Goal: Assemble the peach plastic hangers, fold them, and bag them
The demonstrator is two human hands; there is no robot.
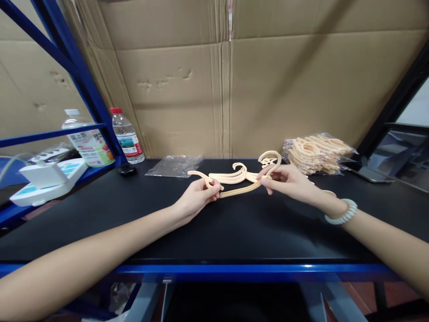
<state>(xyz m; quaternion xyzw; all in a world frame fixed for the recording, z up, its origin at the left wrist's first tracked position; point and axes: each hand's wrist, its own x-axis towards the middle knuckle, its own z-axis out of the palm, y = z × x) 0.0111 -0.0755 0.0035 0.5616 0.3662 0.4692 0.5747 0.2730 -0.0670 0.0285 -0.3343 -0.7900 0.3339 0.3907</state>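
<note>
While Fingers [212, 192] Pinch, Beige Hanger [240, 192] Hovers

Left hand [196, 194] pinches its left side, right hand [284, 181] just below the hook [279, 160], above a black tabletop [214, 228]; loose hangers [228, 179] lie just beyond, with bagged hangers [315, 154] farther right.

The hooked plastic hanger [241, 191] shows one pale peach, the flat desk [214, 232] plain black with a blue metal edge [214, 269], the coiled bracelet [347, 214] pale mint, the creased cardboard [284, 89] tan.
</note>
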